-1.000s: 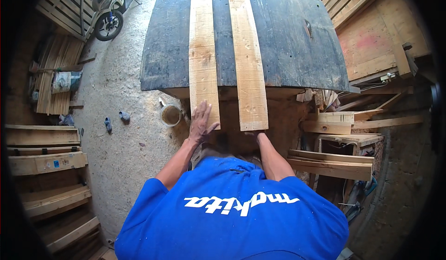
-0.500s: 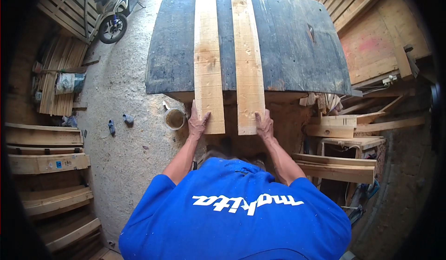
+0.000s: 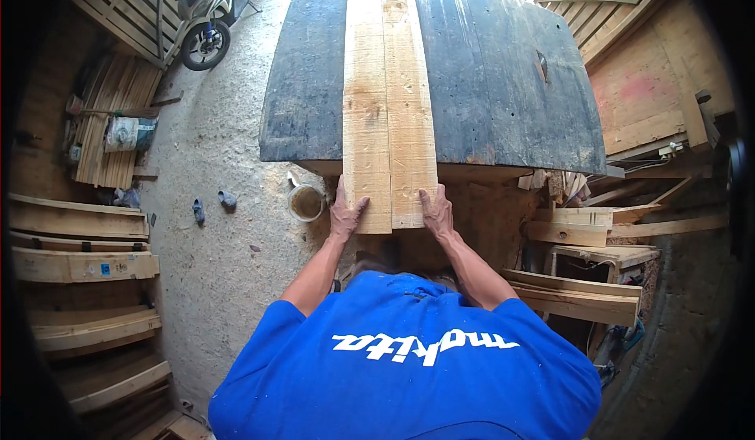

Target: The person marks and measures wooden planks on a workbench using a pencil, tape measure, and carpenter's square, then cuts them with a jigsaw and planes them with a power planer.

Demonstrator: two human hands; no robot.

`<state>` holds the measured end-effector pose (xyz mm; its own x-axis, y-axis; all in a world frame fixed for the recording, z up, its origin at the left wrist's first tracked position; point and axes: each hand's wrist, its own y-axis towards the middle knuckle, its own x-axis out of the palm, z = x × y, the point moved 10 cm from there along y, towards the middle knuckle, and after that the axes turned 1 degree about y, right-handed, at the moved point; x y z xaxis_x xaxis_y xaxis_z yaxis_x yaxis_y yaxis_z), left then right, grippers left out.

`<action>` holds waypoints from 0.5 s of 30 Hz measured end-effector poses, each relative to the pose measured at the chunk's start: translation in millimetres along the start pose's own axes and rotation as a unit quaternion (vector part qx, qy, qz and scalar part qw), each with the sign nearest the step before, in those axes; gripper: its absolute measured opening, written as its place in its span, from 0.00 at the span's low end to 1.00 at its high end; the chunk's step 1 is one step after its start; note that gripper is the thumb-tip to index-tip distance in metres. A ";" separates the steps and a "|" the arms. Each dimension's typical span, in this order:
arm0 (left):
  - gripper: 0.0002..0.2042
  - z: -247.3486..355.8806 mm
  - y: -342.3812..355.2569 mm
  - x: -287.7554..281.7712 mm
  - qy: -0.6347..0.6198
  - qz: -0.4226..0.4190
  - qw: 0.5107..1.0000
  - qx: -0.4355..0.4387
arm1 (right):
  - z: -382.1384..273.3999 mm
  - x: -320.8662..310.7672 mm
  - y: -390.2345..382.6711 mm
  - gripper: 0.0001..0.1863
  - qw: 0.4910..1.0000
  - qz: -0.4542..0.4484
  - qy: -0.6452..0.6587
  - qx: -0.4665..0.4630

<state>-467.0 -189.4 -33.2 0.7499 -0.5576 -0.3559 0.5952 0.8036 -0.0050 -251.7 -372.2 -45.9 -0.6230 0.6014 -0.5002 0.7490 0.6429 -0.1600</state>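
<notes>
My left hand (image 3: 347,211) grips the outer edge of a pale wooden board (image 3: 364,125) near its close end, thumb on top. My right hand (image 3: 435,210) holds the outer edge of a second board (image 3: 407,125) in the same way. The two boards lie side by side, their long edges together, along a large dark, scuffed work surface (image 3: 519,102) and overhang its near edge. The left board's near end reaches slightly closer to me than the right one's. Beside my left hand, down on the floor, is a round bucket (image 3: 307,202) with a tool handle in it.
A scooter (image 3: 204,44) stands at the upper left, near stacked slats (image 3: 106,153) and a pair of sandals (image 3: 226,199) on the concrete floor (image 3: 197,283). Wooden tiers (image 3: 86,265) line the left side. Offcuts (image 3: 566,231) and a wooden stand (image 3: 605,253) are at the right.
The two boards, apart earlier, have come together until their edges meet. My right hand has shifted from the near end of its board to its side, and both hands now grip the outer edges.
</notes>
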 end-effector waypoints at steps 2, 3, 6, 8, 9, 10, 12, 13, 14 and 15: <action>0.44 1.3 1.0 -1.9 -0.008 0.001 1.000 0.002 | 0.3 2.8 1.4 0.28 1.000 -0.012 -0.013 0.003; 0.44 1.4 0.9 -1.8 -0.007 -0.001 1.000 0.001 | 0.5 2.8 1.7 0.28 1.000 -0.012 -0.013 0.004; 0.44 -2.3 1.8 -3.7 0.011 0.010 1.000 -0.013 | -0.9 3.6 2.7 0.28 1.000 -0.017 -0.003 -0.001; 0.44 -5.3 1.8 -4.7 0.024 0.013 1.000 -0.003 | 0.9 5.1 1.9 0.27 1.000 -0.021 -0.003 0.003; 0.44 -9.4 1.8 -2.5 0.028 0.011 1.000 -0.002 | 2.9 3.8 1.1 0.27 1.000 -0.020 0.000 0.005; 0.44 -11.8 2.1 -0.7 0.034 0.013 0.999 0.004 | 4.9 2.7 0.3 0.27 1.000 -0.022 -0.003 0.005; 0.44 -10.2 3.5 3.9 0.044 0.007 0.999 0.013 | 4.2 -5.4 2.3 0.27 1.000 -0.018 -0.002 0.010; 0.44 -14.0 3.8 8.9 0.031 0.002 1.000 -0.007 | 8.0 -7.6 4.6 0.28 0.998 -0.045 -0.034 0.023; 0.43 -18.3 3.5 19.1 0.016 -0.013 0.999 -0.027 | 16.3 -12.9 1.7 0.30 0.995 -0.067 -0.066 0.044; 0.42 -24.0 5.6 21.8 0.081 0.000 0.997 0.002 | 19.6 -24.0 0.1 0.30 0.995 -0.053 -0.064 0.053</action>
<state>-454.2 -192.0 -63.5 0.6938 -0.5156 -0.5028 0.5959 0.8031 -0.0013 -232.2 -395.9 -50.6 -0.6713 0.4638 -0.5782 0.7044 0.6418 -0.3030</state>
